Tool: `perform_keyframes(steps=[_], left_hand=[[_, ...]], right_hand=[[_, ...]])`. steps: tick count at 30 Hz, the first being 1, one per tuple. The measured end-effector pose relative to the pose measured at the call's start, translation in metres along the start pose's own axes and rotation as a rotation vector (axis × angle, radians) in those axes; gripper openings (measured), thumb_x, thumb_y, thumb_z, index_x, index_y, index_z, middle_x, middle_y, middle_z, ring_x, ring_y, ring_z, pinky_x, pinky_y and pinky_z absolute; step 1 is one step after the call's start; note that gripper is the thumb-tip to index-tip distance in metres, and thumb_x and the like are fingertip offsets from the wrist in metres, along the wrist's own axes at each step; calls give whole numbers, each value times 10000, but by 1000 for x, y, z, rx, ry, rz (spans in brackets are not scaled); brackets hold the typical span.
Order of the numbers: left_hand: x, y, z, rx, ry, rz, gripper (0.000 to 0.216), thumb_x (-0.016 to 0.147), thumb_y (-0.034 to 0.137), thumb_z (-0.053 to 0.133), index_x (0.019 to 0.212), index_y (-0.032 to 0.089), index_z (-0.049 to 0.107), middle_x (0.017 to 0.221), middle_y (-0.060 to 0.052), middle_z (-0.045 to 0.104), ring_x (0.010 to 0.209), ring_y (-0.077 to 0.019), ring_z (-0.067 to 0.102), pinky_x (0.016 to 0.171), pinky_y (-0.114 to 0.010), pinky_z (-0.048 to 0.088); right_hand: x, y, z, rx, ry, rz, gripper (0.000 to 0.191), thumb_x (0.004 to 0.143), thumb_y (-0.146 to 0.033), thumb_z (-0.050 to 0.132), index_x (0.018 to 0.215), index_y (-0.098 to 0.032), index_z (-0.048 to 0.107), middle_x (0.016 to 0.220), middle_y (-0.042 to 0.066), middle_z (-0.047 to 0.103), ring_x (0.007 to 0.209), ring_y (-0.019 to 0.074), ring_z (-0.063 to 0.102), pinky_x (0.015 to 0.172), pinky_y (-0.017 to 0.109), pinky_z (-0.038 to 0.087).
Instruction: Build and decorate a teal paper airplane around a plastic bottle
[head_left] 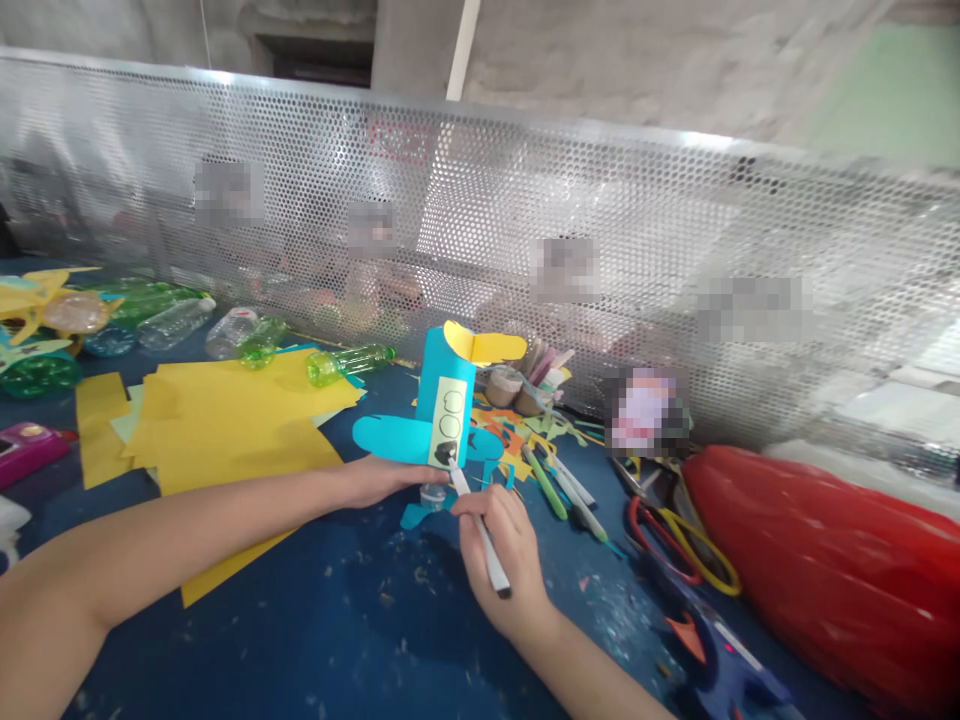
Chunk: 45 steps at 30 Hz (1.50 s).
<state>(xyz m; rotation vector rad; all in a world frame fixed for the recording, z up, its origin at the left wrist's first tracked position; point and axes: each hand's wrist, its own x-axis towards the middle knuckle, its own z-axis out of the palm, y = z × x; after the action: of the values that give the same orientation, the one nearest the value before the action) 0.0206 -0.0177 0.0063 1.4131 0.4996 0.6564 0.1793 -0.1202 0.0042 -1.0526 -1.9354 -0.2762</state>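
A paper toy airplane (433,385) with a blue body, blue wings and a yellow tail stands tilted in the middle of the view. Its clear bottle neck and a blue propeller piece (420,514) point towards me. My left hand (386,480) is closed on the airplane under its left wing; part of the fingers is hidden. In my right hand (506,555) is a white marker (491,562), pinched with its tip on the pale strip (451,388) along the body. That strip bears drawn window outlines, and the one nearest me is filled in black.
Yellow paper sheets (240,420) lie on the blue table (300,640) at left, with several plastic bottles (176,322) behind. Paper scraps, pens (546,482), scissors (697,550), a blue glue gun (731,660) and a red plastic bag (825,560) are at right. A perforated metal screen (480,190) stands behind; people show through it.
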Motion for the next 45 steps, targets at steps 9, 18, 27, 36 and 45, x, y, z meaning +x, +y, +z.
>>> perform_keyframes(steps=[9,18,27,36,45], left_hand=[[2,-2,-2,-52,-33,57,249,696,394,765,878,225,747,1115,-10,697,1187,-245,555,1098,-355,341],[8,-18,-8,-121,-6,-54,304,695,371,773,929,182,731,1115,-36,696,1186,-238,557,1101,-378,343],[8,-17,-6,-153,-17,-43,299,675,378,787,899,186,736,1111,-39,699,1197,-249,548,1117,-399,317],[8,-16,-6,-151,-31,-30,294,692,384,772,912,192,736,1111,-37,699,1191,-246,553,1117,-405,314],[4,-13,-9,-16,-31,-32,303,733,419,728,970,229,728,1122,8,694,1210,-232,538,1114,-373,319]], right_hand=[[0,-1,0,3,14,25,169,866,-74,424,850,-219,510,726,13,572,661,177,519,630,321,372],[0,-2,-1,4,17,40,167,867,-78,423,855,-220,510,729,14,569,665,180,525,632,320,380],[0,-1,0,-5,11,16,163,864,-78,428,837,-219,506,707,9,562,648,178,515,619,322,365],[0,-1,0,-16,25,40,166,858,-83,428,828,-218,519,703,10,571,647,177,525,622,322,373],[-1,0,1,-14,28,33,163,865,-82,428,847,-219,513,719,12,573,658,177,521,621,319,379]])
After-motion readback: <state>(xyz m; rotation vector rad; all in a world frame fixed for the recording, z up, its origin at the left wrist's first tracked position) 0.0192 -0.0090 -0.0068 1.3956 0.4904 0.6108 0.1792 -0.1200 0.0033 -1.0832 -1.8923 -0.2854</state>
